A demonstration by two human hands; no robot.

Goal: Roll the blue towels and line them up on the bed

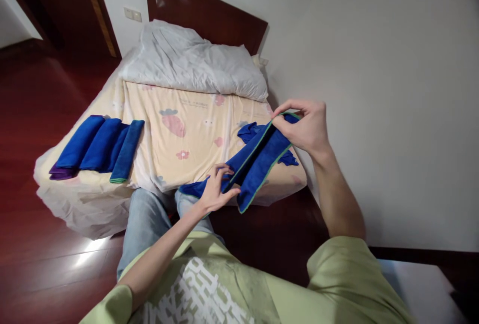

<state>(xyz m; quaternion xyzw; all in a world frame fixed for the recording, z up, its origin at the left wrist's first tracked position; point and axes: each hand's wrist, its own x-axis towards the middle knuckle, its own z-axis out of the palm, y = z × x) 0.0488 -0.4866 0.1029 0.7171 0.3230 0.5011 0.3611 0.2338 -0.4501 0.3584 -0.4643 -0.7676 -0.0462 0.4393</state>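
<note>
A blue towel (258,164) with green edging hangs at a slant between my two hands above the bed's front edge. My right hand (306,127) pinches its upper end between thumb and fingers. Lower down, my left hand (215,191) rests against the towel, thumb spread away from the bent fingers; part of the cloth passes behind this hand towards my knee. The towel's long edges stand apart, with a dark fold between them. Behind it, crumpled blue cloth (249,132) lies on the bed, partly hidden by the towel and my right hand.
Several rolled or folded blue towels (99,144) lie side by side on the left of the bed, a purple one (63,172) beneath. A pale quilt (194,64) is heaped by the headboard (202,4). The wall (404,114) stands close on the right.
</note>
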